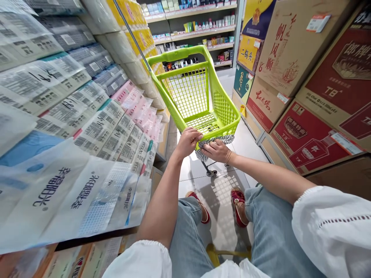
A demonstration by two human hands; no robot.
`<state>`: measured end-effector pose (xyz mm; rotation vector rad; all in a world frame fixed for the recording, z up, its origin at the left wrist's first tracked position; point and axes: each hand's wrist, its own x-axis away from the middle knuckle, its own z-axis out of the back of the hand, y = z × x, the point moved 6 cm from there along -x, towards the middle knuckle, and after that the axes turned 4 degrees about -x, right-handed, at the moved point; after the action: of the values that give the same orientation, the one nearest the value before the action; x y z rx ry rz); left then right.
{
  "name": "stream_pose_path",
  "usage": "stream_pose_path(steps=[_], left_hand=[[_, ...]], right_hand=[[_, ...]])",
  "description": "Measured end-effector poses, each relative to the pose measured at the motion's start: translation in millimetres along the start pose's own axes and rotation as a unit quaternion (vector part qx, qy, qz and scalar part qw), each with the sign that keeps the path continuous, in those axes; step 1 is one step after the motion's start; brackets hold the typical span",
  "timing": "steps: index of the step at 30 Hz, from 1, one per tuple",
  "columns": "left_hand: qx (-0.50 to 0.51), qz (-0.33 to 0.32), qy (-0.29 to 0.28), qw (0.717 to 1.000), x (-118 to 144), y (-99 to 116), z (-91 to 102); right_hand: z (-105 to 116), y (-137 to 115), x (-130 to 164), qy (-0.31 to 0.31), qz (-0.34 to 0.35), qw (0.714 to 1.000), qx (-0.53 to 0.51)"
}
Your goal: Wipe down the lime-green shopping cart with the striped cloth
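A lime-green wheeled shopping basket (198,69) stands tilted in front of me, with its mesh floor and sides showing. My left hand (188,143) is closed on the near rim of the basket, at its left corner. Just to the right, my right hand (216,151) is closed around a grey-and-white striped cloth (227,139). That cloth lies bunched along the outside of the near rim and hangs below my fingers. Part of it is hidden under the right hand. A thin grey pole (131,34) runs up from the basket's left side.
Packs of paper goods (87,193) are piled on the left, with plastic-wrapped rolls (113,42) beyond. Stacked cartons (278,50) line the right. Shelves of bottles and boxes (199,29) close off the far end. A small caster (211,173) touches the tiled floor (188,189).
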<state>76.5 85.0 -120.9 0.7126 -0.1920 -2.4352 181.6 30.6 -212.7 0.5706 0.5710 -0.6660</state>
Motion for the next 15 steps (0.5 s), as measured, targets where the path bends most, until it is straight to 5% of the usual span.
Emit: stream_pose_path(steps=[9,15], left_hand=[[-0.021,-0.021,-0.014,0.999,15.6,-8.5,11.4],[-0.134,0.009,-0.021,0.991,24.6,-0.2,19.4]], right_hand=[[19.7,-20.2,-17.9,0.0,0.024,1.0,-0.008],[28.9,-17.6,-14.7,0.006,0.039,0.999,-0.023]])
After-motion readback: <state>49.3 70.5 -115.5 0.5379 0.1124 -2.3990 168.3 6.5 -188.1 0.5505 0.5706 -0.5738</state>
